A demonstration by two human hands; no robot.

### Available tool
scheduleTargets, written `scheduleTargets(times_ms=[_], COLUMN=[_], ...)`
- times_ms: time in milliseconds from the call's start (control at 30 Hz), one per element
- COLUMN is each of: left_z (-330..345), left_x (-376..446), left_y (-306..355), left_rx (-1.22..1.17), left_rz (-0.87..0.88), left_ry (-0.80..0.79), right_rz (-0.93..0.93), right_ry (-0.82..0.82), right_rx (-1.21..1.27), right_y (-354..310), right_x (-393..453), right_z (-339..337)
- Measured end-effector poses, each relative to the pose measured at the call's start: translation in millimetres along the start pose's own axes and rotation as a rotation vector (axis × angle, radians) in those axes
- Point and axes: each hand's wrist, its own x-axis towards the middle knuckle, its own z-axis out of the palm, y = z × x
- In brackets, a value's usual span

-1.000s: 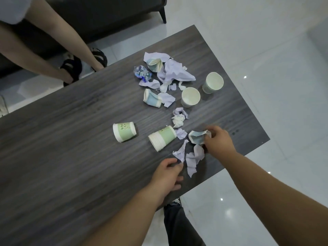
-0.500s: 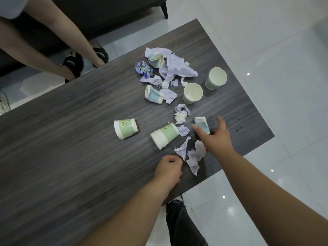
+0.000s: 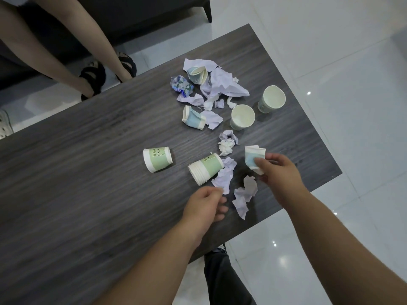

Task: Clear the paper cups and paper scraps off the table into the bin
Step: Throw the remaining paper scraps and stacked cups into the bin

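**Both hands at the litter beside the stacked green cups**

The dark wood-grain table (image 3: 88, 194) carried a scatter of cups and torn paper. The landmark was the stack of green cups (image 3: 206, 169), lying on its side with its rims toward the person. The right hand (image 3: 278, 172), just right of the stack, pinched a crushed blue-and-white cup (image 3: 253, 156) between thumb and fingertips; the other fingers curled loosely. Whether that cup was clear of the tabletop could not be told. The left hand (image 3: 203, 208), just in front of the stack, was nearly closed, its fingertips nipping the near corner of a lilac paper scrap (image 3: 223, 178) that lay against the stack's right side. More lilac scraps (image 3: 244, 195) lay between the two hands, near the table's edge.

Left of the stack a single green cup (image 3: 157, 159) lay on its side. Beyond the stack sat a crumpled white paper ball (image 3: 225, 146); farther beyond, two upright white cups (image 3: 242, 117), (image 3: 272, 99), well apart from the stack. Beyond and slightly left lay another crushed blue cup (image 3: 193, 117) and a heap of crumpled lilac sheets (image 3: 222, 84) with a blue printed wrapper (image 3: 181, 85). A seated person's legs (image 3: 105, 47) showed past the far edge of the table.
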Motion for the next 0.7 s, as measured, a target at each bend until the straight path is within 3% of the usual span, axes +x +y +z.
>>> scheduleTargets(times_ms=[67, 167, 267, 333, 400, 433, 533, 700], left_z=[2, 2, -12, -32, -60, -74, -115, -134], left_x=[-4, -10, -8, -1, 7, 10, 16, 11], left_y=[6, 3, -9, -21, -33, -38, -47, -42], left_rx=[-0.083, -0.154, -0.063, -0.010, 0.074, 0.124, 0.364, 0.595], left_rz=[0.034, 0.101, 0.124, 0.072, 0.018, 0.002, 0.029, 0.124], left_ry=[-0.112, -0.289, -0.086, 0.107, 0.251, 0.311, 0.432, 0.474], right_rz=[-0.056, -0.138, -0.341, -0.388, -0.235, -0.067, 0.343, 0.324], right_ry=[-0.154, -0.302, -0.344, -0.186, 0.023, 0.062, 0.003, 0.010], right_rx=[0.011, -0.196, -0.460, -0.573, -0.689, -0.756, -0.746, -0.611], right_y=[-4, 7, 19, 21, 22, 23, 25, 45], right_x=[-35, -86, -103, -94, -77, -68, -54, -63], right_z=[6, 25, 35, 34, 32, 30, 28, 39])
